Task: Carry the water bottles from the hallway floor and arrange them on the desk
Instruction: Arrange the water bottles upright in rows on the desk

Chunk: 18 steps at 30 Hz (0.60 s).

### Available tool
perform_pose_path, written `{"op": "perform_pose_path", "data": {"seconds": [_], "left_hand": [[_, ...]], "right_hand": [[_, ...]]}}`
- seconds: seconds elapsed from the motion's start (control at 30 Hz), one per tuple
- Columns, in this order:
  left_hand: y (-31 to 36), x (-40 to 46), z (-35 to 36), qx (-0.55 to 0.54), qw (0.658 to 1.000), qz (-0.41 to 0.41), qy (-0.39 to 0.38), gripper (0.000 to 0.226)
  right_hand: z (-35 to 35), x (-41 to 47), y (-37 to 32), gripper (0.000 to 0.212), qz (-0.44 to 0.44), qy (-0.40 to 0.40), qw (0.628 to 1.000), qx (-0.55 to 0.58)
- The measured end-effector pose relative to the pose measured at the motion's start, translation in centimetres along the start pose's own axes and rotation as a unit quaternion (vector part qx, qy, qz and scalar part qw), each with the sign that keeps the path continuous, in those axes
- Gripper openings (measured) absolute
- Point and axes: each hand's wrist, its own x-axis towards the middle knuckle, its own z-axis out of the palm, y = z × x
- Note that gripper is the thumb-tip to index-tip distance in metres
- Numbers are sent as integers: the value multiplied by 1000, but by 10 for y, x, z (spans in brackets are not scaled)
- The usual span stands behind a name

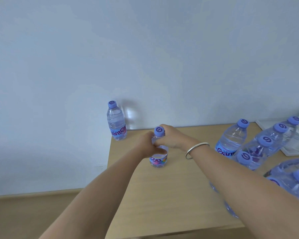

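Step now: putting one water bottle point(158, 149) down on the desk point(171, 195), out in the open part near the back.
Left hand point(148, 146): fingers curled round the middle of the water bottle, just above its label.
Right hand point(171, 138): fingers curled round the neck, just under the purple cap point(159, 131) (a silver bracelet point(196, 150) sits on that wrist).
Where the bottle is: standing up straight; its bottom looks like it touches the desk.
Corner bottle point(116, 121): stands alone at the back left corner, by the wall point(145, 49).
Bottle group point(259, 149): crowded together on the right side of the desk.
Next move: I think both hands should let go softly so the bottle does not tip, then reach for one from the group.
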Motion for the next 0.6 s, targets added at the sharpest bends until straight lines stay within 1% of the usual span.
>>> {"op": "perform_pose_path", "data": {"seconds": [0.07, 0.13, 0.17, 0.23, 0.3, 0.37, 0.43, 0.53, 0.6], "left_hand": [[-1, 2, 3, 25, 999, -24, 29, 55], [-3, 3, 1, 28, 998, -43, 48, 61], [-4, 4, -2, 29, 997, -44, 48, 68], [-9, 5, -10, 33, 999, -36, 24, 84], [-16, 4, -17, 34, 999, -27, -10, 92], [-22, 2, -18, 21, 999, -21, -28, 88], [-26, 2, -13, 1, 1000, -16, -26, 81], [-25, 2, -3, -28, 999, -17, -5, 76], [-22, 1, 1, -15, 999, -24, 27, 67]], "right_hand": [[1, 2, 0, 36, 9, 37, 998, -54], [-1, 1, 2, 42, 16, 62, 995, -81], [-3, 1, 4, 41, 13, 60, 995, -82], [-7, -1, 7, 35, 2, 38, 997, -70], [-11, -2, 9, 29, -3, 17, 998, -55], [-14, -2, 9, 31, -3, 6, 999, -52], [-15, -1, 9, 35, -2, 5, 998, -61], [-9, -1, 8, 45, 0, 19, 997, -78], [-3, -1, 7, 48, -13, 39, 996, -84]]}}
